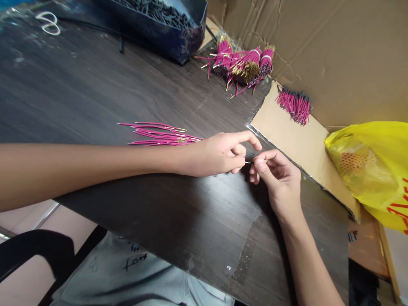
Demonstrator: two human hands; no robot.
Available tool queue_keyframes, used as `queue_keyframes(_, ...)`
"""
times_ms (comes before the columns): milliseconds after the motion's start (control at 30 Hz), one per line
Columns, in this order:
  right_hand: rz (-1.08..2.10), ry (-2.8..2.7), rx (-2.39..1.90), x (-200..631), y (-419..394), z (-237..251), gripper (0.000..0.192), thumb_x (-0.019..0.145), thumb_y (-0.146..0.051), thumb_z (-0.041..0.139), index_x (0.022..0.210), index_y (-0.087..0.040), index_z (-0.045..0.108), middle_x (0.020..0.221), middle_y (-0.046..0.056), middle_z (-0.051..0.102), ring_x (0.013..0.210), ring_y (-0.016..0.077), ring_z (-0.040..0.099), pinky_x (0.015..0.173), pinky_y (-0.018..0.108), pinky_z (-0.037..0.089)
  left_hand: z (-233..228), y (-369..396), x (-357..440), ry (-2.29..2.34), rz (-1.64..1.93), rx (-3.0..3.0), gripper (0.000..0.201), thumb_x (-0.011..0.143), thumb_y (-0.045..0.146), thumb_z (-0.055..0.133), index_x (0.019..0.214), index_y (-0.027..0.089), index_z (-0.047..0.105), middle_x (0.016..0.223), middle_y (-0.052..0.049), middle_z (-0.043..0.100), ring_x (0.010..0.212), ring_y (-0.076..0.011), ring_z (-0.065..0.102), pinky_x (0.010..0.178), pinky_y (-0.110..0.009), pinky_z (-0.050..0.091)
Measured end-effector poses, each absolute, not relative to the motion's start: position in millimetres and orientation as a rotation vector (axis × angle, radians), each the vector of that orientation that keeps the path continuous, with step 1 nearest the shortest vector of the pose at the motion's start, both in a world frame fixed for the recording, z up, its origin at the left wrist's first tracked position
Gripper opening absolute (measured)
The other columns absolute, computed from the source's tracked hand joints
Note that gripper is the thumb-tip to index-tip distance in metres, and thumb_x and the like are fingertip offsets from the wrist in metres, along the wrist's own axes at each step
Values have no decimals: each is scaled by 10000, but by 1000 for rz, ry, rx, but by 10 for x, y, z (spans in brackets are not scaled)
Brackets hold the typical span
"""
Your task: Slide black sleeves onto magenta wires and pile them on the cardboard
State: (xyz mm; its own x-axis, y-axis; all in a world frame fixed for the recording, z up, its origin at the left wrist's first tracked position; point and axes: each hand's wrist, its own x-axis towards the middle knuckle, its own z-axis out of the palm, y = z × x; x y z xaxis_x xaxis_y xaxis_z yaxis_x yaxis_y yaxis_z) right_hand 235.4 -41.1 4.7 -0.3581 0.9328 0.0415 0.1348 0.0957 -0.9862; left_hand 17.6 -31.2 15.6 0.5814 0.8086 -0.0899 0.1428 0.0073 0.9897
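My left hand (219, 155) reaches across the dark table with thumb and fingers pinched and the index finger stretched out. A thin wire end with a pale metal tip (247, 162) pokes out of that pinch; the rest of the wire is hidden by the hand. Facing it, my right hand (282, 178) pinches a small black sleeve (251, 162) at the wire tip. Another short black tube (250, 155) shows between the hands. Behind my left wrist lie several loose pink wires (159, 134) with gold ends.
A dark bin (178, 44) full of small black tubes stands at the back. Beside it are tied bundles of pink wires (247, 63). Black-sleeved pink wires (295, 106) lie on a cardboard strip (287, 127). A yellow bag (379, 170) is at right; a white loop (48, 23) lies far left.
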Motion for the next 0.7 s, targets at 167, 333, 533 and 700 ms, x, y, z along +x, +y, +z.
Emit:
queue_keyframes(167,1339,-1615,-1084,2361,-416,50,198,988,-342,768,936,-187,657,770,-13,674,618,88,621,592,216,527,153,-313,184,841,635,1505,351,950,200,528,1301,182,538,712,45,585,632,-77,539,612,-147,435)
queue_keyframes(333,1322,-1613,-1079,2361,-414,40,261,965,-356,796,903,-194,600,760,-21,661,611,91,610,591,221,527,151,-317,186,836,647,1509,340,950,189,528,1290,180,542,696,52,568,626,-74,533,612,-146,428)
queue_keyframes(533,1316,-1617,-1065,2365,-411,31,268,1007,-402,748,909,-189,619,774,-13,676,611,90,624,594,226,527,141,-317,183,837,649,1510,356,935,153,517,1288,179,547,702,47,578,629,-75,531,628,-155,438)
queue_keyframes(700,1317,-1627,-1068,2365,-411,37,267,1008,-396,749,896,-185,629,769,-15,676,609,84,618,603,224,528,140,-313,186,832,663,1517,357,910,145,514,1263,178,553,712,42,593,615,-76,522,607,-156,429)
